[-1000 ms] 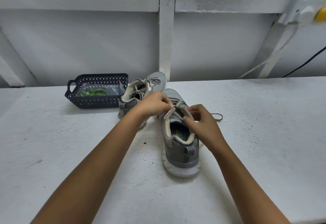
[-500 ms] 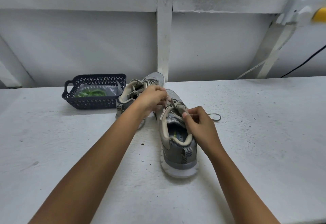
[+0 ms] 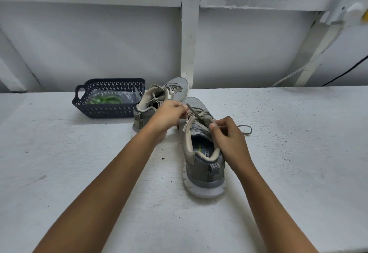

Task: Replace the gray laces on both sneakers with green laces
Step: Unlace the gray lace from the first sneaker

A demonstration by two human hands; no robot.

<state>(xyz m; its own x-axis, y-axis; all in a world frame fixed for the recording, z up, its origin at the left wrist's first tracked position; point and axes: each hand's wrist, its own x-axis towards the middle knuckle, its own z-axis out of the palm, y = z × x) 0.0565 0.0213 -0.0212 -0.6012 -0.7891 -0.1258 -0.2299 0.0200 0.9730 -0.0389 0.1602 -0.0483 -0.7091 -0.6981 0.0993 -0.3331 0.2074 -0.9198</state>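
Head view showed the near sneaker (image 3: 203,153) heel-first on the white table (image 3: 298,153). Both hands worked its gray lace (image 3: 201,115). The left hand (image 3: 169,114) pinched a strand at the eyelets, and the right hand (image 3: 229,135) curled round another. The second sneaker (image 3: 159,97) stood just behind the left hand, partly hidden. Farther left, a basket (image 3: 111,113) held green laces (image 3: 107,99).

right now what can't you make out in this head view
Head view:
- Green laces in the dark perforated plastic basket: count unclear, crumpled clear bag covers them.
- Near gray sneaker's insole print: cut off by heel collar.
- Far gray sneaker's lower lacing: hidden behind left hand.
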